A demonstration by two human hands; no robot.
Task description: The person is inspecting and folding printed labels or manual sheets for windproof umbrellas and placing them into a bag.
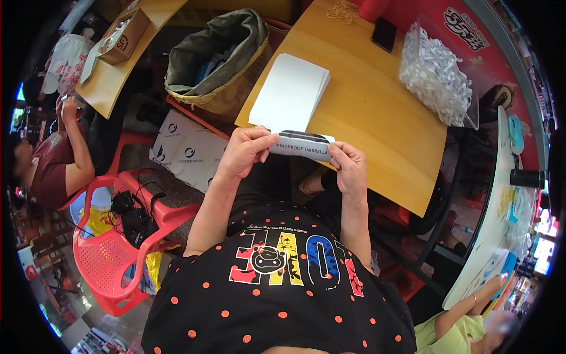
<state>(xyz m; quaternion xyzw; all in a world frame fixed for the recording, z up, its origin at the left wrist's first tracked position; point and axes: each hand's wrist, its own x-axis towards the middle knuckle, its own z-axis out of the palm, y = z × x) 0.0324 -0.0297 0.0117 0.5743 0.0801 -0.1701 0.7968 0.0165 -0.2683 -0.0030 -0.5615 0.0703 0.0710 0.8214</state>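
Observation:
Between my two hands, just off the near edge of the wooden table, stretches a curled grey printed card (299, 147) with dark lettering and a black band along its upper side. My left hand (249, 152) pinches its left end between thumb and fingers. At the right end, my right hand (350, 167) grips it the same way. Directly beyond the card lies a neat stack of white sheets (290, 88), its near edge partly covered by the card and my left hand.
On the table (377, 118) are a clear bin of white paper strips (436, 74), a black phone (384, 35) and rubber bands (342, 12). A large sack (221, 88) stands left of it. Red chairs (118, 265) and a seated person (59, 159) are at left; another person (460, 324) is lower right.

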